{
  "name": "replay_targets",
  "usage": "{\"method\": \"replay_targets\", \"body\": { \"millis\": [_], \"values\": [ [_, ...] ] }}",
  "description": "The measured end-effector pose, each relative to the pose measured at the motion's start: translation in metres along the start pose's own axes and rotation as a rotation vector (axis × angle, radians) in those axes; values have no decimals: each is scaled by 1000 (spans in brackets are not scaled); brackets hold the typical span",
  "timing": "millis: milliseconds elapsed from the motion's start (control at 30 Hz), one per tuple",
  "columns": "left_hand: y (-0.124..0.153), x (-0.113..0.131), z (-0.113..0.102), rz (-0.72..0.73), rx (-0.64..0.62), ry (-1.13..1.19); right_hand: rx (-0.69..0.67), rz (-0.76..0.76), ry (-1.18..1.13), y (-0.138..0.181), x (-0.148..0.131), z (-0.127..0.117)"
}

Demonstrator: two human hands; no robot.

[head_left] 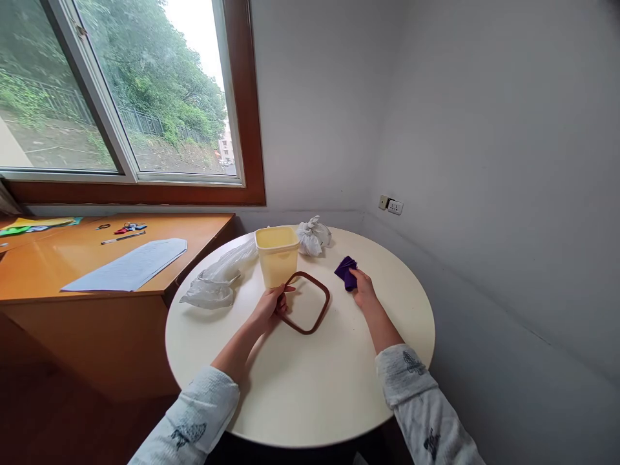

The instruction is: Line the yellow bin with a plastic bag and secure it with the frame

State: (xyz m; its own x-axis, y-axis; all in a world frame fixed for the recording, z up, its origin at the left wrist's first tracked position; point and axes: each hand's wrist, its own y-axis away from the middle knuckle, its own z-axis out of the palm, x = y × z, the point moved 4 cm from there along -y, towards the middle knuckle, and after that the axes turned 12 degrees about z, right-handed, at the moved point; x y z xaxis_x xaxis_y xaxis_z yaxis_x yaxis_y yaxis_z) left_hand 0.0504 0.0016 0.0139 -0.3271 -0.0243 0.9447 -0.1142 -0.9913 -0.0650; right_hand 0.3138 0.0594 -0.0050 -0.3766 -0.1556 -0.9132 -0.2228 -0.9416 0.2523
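Note:
My left hand (275, 302) is closed on one side of a brown square ring-shaped frame (321, 315), holding it tilted over the white round table (300, 394). Folded purple cloth (347, 272) is pinched in my right hand (363, 288), to the right of the frame. Just behind my left hand stands a pale yellow plastic bin (277, 257), upright and open at the top. The frame's near-left corner is partly covered by my fingers.
A clear plastic bag (213, 284) lies left of the bin, and a knotted white bag (314, 236) sits behind it. On the wooden desk (203, 234) at left are paper sheets (130, 265), a pen (123, 237) and small items. A wall borders the table's right side.

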Motion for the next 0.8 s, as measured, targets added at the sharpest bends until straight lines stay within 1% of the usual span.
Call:
{"method": "replay_targets", "body": {
  "millis": [167,267,333,400,500,633,733,800],
  "values": [
    [-1,0,-1,-1,6,-15,132,-273,228,13,-13,-1],
    [0,0,0,-2,9,-17,147,-378,350,21,-19,5],
    [0,1,0,0,11,-17,137,-396,428,22,-20,9],
    [1,1,0,1,11,-18,147,-382,510,20,-19,9],
    [0,1,0,4,5,-18,207,-337,659,17,-15,2],
    [-1,0,-1,3,-1,-22,363,-310,878,18,-15,-12],
    [-1,0,-1,3,-3,-32,510,-335,1004,23,-21,-18],
    [-1,0,-1,7,-1,-38,573,-367,1061,26,-25,-18]
  ]
}}
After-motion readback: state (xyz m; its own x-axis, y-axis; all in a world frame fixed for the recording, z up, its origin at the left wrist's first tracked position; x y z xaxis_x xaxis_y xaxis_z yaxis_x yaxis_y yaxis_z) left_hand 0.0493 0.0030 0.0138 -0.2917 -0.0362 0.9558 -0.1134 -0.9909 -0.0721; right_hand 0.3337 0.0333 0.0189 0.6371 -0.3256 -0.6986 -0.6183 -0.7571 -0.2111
